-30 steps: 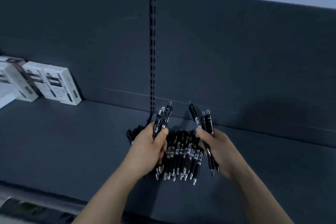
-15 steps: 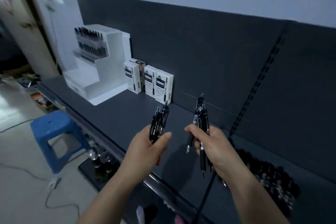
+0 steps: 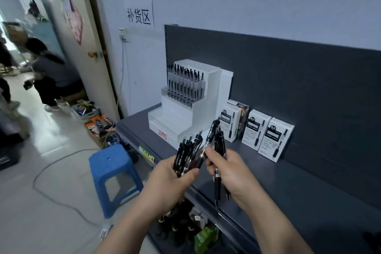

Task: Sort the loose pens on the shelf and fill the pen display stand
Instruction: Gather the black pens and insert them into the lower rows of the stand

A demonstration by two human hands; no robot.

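Grips a bundle of black pens [image 3: 186,153] upright in the curled fingers [image 3: 190,173] of the left hand [image 3: 170,181]. Pinches a smaller clutch of pens [image 3: 218,143] between thumb and bent fingers [image 3: 212,153] of the right hand [image 3: 234,173], tips down. Holds both over the shelf [image 3: 299,187] edge, near the pen display stand [image 3: 185,118], with pens in its top tiers and pen boxes [image 3: 268,134] beside it.

Glossy black plastic pens [image 3: 188,153], matt dark shelf [image 3: 309,187], white plastic stand [image 3: 185,121].

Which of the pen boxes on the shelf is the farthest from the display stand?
The box at the right end of the row; the others stand between it and the stand.
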